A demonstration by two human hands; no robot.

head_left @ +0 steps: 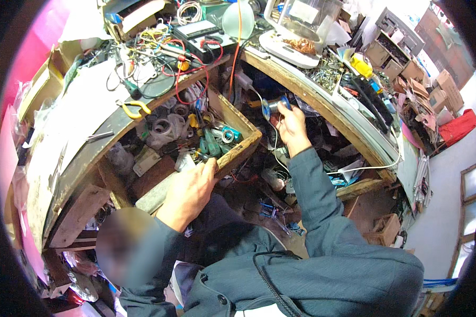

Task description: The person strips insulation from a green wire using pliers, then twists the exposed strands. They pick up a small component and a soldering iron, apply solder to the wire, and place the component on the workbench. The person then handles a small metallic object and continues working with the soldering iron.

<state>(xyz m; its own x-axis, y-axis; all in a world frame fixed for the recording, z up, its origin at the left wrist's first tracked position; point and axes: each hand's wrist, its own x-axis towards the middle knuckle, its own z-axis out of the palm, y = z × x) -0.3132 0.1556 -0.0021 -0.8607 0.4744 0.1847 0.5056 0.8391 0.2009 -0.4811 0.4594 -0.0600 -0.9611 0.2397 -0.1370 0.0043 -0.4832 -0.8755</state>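
My left hand (187,193) is closed over the front board of a pulled-out wooden drawer (240,151). Inside the drawer lie screwdrivers with green handles (210,140), rolls of tape (161,127) and a small blue roll (229,134). Further right, my right hand (293,127) grips a small silvery spool (276,105) with blue rims. It holds the spool in front of the dark, cluttered space under the bench. Part of the spool is hidden by my fingers, and what is wound on it is too small to tell.
On the bench are a black meter (202,38) with red leads, yellow-handled pliers (134,109) and a white appliance (291,49). An orange cord (237,47) hangs before the drawer. A white cable (365,168) loops below the right-hand bench. Cardboard boxes (445,91) are piled at the right.
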